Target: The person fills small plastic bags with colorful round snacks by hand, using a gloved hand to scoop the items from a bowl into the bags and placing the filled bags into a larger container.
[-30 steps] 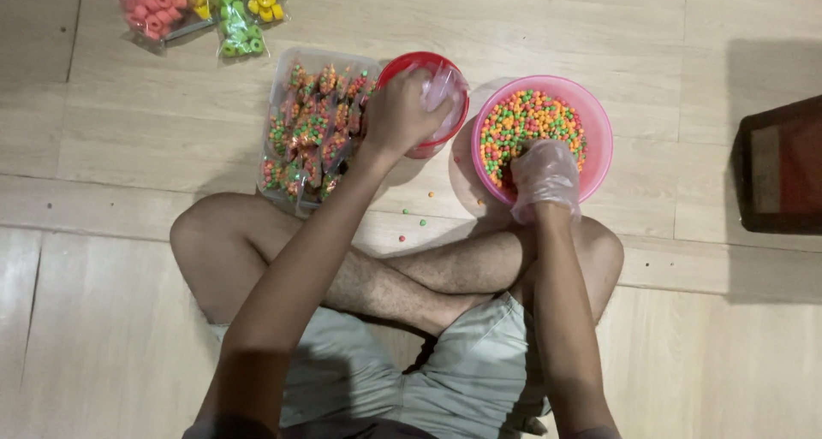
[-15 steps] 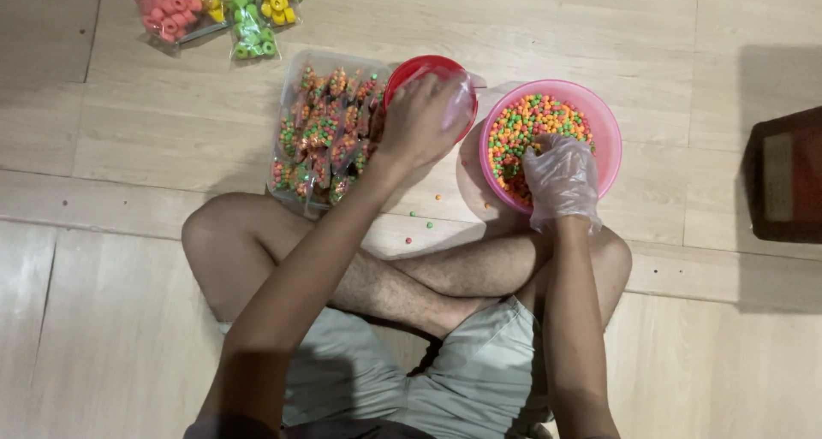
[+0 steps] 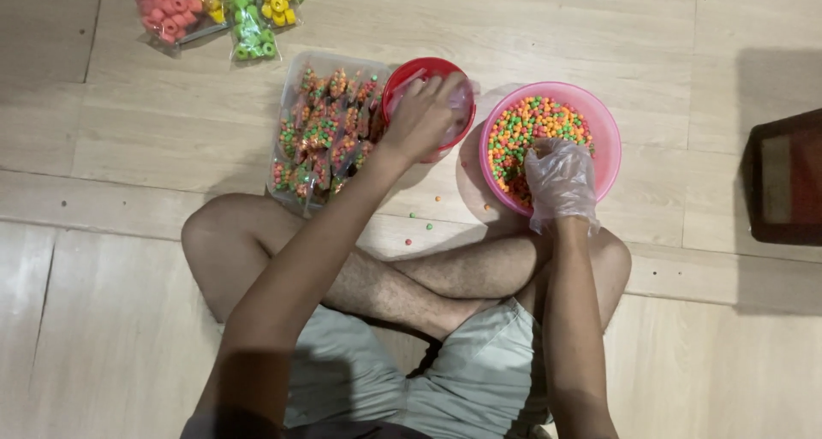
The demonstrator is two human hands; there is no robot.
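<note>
I sit cross-legged on a wooden floor. My left hand (image 3: 418, 119) reaches into a red bowl (image 3: 409, 69) and pinches a small clear plastic bag (image 3: 459, 101) there. My right hand (image 3: 561, 180), in a clear plastic glove, rests inside a pink bowl (image 3: 604, 135) filled with small orange, green and yellow sweets (image 3: 522, 127); its fingers are curled into the sweets. The two bowls stand side by side in front of my knees.
A clear tray (image 3: 295, 71) of several filled little sweet packets lies left of the red bowl. Bags of pink, green and yellow ring sweets (image 3: 214, 7) lie at the top left. Loose sweets (image 3: 419, 221) dot the floor. A dark box (image 3: 783, 178) sits at the right edge.
The view shifted slightly. My left hand stayed in the red bowl, shifting its grip on the clear bag. My right hand moved a little further up into the sweets.
</note>
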